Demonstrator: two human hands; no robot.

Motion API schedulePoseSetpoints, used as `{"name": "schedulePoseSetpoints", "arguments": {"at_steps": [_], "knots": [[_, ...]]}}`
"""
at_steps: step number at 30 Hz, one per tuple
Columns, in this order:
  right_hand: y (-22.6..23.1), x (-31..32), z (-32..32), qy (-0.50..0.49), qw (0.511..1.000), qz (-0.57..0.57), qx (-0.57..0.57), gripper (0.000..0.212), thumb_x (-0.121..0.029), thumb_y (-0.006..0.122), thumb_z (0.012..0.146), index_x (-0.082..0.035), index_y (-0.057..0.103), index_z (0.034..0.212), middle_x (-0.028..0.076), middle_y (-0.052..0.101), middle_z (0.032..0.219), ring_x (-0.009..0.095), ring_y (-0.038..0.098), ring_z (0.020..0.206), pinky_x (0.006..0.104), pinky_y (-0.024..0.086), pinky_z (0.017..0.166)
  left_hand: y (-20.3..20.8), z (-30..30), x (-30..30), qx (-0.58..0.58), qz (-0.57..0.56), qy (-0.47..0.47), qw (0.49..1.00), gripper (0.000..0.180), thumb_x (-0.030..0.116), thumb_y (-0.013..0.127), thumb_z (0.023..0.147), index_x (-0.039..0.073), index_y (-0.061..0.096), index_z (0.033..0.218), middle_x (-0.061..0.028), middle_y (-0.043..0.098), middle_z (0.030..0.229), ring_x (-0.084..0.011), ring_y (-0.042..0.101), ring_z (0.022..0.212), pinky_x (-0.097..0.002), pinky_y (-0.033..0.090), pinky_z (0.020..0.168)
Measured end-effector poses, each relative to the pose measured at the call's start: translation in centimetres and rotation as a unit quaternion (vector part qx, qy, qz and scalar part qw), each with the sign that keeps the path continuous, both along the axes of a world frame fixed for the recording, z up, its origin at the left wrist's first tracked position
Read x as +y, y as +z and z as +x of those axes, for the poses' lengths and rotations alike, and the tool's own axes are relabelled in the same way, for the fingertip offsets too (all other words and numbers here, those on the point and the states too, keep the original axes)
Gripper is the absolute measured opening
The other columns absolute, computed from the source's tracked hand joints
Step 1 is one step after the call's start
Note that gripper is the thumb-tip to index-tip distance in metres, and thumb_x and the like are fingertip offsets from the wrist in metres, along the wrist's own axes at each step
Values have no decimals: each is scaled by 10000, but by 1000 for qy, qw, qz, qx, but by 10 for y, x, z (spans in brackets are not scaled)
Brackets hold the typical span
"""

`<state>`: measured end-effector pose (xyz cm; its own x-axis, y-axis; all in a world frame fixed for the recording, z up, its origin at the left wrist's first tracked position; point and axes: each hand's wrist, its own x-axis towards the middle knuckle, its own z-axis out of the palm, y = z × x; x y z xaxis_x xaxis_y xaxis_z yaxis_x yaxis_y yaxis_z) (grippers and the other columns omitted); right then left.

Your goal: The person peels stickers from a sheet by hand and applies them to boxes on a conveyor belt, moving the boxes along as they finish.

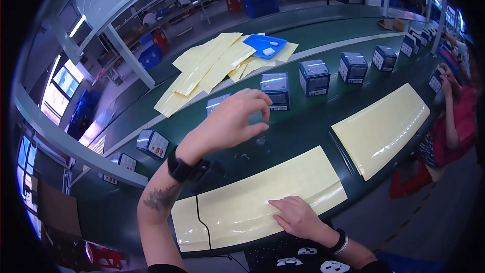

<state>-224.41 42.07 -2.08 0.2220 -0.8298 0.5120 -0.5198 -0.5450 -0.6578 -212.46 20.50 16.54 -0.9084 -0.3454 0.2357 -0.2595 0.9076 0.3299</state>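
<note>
My left hand [233, 119] is raised over the green conveyor belt, its fingers curved and thumb apart, with nothing visible between them. Just behind it stand a blue box [275, 91] with a shiny top and another box [216, 103] partly hidden by the hand. Resting on a glossy pale-yellow sheet [242, 192] in front of me is my right hand [299, 216]. Its index finger and thumb point left, a little apart, and I see nothing held. A dark cord [201, 217] crosses the left part of this sheet.
More blue boxes [314, 78] stand in a row along the belt, others [152, 143] at left. A second yellow sheet [381, 131] lies at right. Yellow sheets [202, 71] and a blue tray [265, 45] lie beyond. At far right another person's hands [448, 82] hold a box.
</note>
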Motion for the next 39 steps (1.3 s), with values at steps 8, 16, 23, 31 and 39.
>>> {"name": "schedulePoseSetpoints", "arguments": {"at_steps": [8,16,23,31,39], "knots": [[-3,8,0,-18,1000,-1,2,390,-89,692,823,9,586,1186,147,656,1004,292,639,921,396,498,861,-66,-47,-105,-132,12,111,985,171,106,753,729,39,638,836,-135,666,1010,-322,617,974,-389,488,857],[-2,7,-9,-17,1000,-17,-8,398,-75,669,816,13,565,1190,137,645,932,280,633,884,383,487,835,-94,-47,-115,-4,67,125,990,196,114,780,704,41,649,830,-151,670,930,-330,629,917,-394,505,805],[0,8,-15,-22,1000,-16,-14,389,-76,667,819,10,565,1184,140,645,922,288,632,882,385,487,829,-105,-48,-117,19,54,150,987,188,112,778,703,48,649,826,-133,672,964,-309,620,943,-392,499,822],[1,9,-24,-16,1000,-5,-16,383,-80,666,825,9,564,1183,143,647,914,293,633,874,386,487,832,-118,-45,-118,59,-9,169,984,160,127,749,734,57,646,834,-117,677,983,-311,631,915,-404,505,784],[6,13,-31,-17,1000,7,-11,331,-77,686,817,11,600,1125,160,661,996,312,638,903,394,497,850,-124,-45,-94,103,-85,221,966,129,133,730,766,78,651,851,-95,668,999,-308,663,808,-392,524,682]]}}
